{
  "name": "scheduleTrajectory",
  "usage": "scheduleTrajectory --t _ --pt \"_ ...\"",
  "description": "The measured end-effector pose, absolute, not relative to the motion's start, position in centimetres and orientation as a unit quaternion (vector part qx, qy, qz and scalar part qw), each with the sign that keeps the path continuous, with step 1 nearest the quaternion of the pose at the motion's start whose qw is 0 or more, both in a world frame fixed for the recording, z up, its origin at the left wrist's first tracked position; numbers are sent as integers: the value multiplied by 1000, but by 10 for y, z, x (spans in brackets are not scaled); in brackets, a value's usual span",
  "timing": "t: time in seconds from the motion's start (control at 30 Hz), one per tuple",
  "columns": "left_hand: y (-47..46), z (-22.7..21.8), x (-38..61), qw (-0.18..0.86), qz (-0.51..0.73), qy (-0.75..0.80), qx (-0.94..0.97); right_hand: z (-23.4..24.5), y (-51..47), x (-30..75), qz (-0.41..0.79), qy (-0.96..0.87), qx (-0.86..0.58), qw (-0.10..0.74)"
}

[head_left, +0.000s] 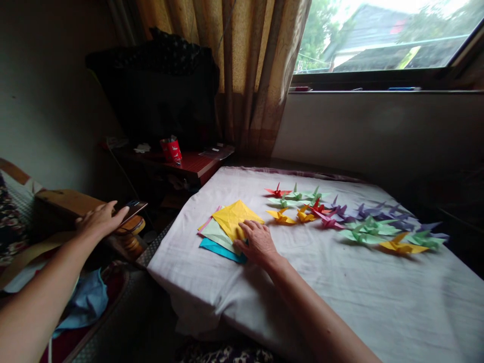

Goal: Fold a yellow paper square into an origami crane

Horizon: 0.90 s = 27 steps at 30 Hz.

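My right hand (256, 243) lies flat, fingers spread, on a stack of coloured paper squares (223, 234) whose top sheet is yellow (234, 218), with green, pink and blue sheets under it. The stack sits near the left edge of a white-covered surface (340, 292). My left hand (100, 220) reaches out to the left and holds a dark phone (133, 208) over a wooden stool (75, 201). Several folded paper cranes (355, 222) in red, green, yellow, purple and pink stand in a row to the right of the stack.
A dark wooden side table (189, 165) with a red can (171, 149) stands behind the surface. Curtains (242, 70) hang beside a window (385, 35). Blue cloth (86, 302) lies at lower left, below a patterned chair (11, 212).
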<state>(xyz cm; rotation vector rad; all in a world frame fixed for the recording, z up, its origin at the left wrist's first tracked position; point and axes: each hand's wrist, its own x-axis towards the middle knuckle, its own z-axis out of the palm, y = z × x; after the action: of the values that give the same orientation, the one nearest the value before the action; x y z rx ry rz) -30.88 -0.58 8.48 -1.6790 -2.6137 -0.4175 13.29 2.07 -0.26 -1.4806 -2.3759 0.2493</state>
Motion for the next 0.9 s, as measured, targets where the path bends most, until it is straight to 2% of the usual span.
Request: scheduleTrajectory --t 0.13,0.27,0.5,0.67,0.73,0.9 --pt "2 95 -273 30 -154 -826 -541 -3 21 132 92 -837 -511 171" --pt "22 75 -201 16 -196 -737 -647 -4 24 131 92 -834 -513 182" --pt "54 12 -80 -131 -231 -486 -833 -2 23 139 99 -832 -509 197" --pt "72 -5 -64 -183 -238 -418 -857 0 28 185 72 -813 -532 226" --pt "75 -6 -65 -173 -214 -418 -866 -1 31 207 69 -801 -549 227" --pt "78 4 -53 -72 -115 -448 -883 -13 42 240 53 -810 -539 226"
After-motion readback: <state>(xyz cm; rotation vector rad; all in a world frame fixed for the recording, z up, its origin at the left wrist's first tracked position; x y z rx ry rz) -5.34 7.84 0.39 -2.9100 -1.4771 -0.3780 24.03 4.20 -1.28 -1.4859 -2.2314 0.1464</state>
